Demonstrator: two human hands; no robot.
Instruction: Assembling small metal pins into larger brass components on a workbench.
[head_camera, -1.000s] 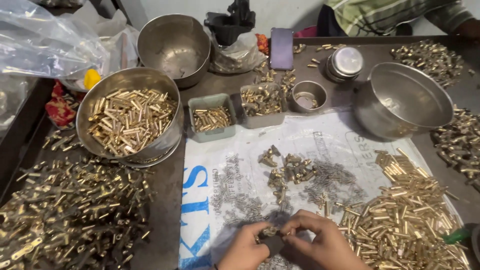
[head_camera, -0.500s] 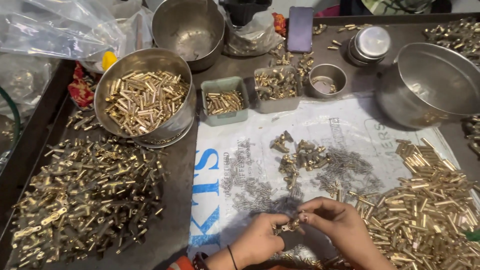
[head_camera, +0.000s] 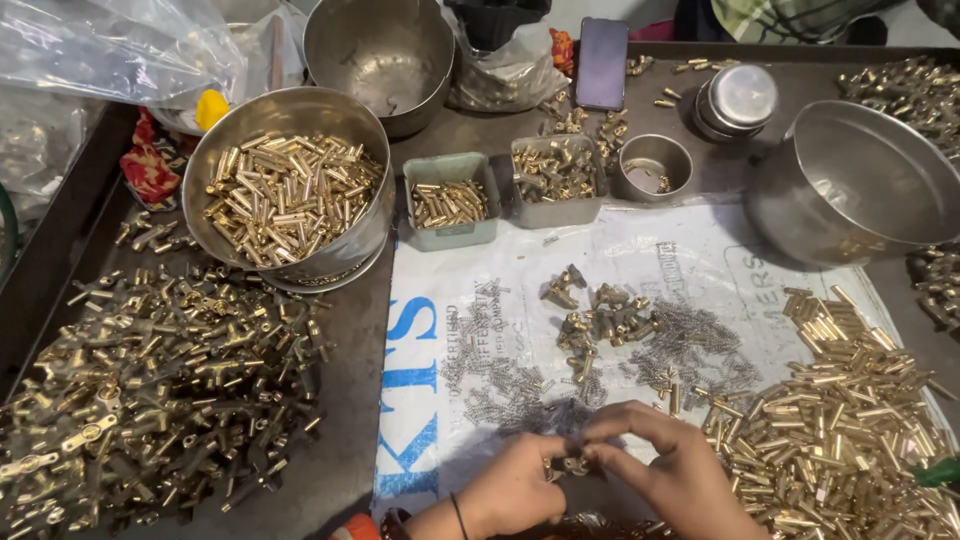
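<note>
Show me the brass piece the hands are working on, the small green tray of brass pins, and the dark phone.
brass piece (head_camera: 568, 464), head view, the bit showing between the fingertips.
small green tray (head_camera: 447, 237), head view, its front wall.
dark phone (head_camera: 602, 62), head view, middle of its back.

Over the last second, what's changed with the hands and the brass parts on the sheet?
Little has changed. Both hands stay together at the near edge of the white sheet, the left hand and right hand still pinching a small brass piece between their fingertips. The view has shifted, so everything sits a bit differently in frame. The bowl of brass tubes, the springs and the brass piles lie as before.
</note>
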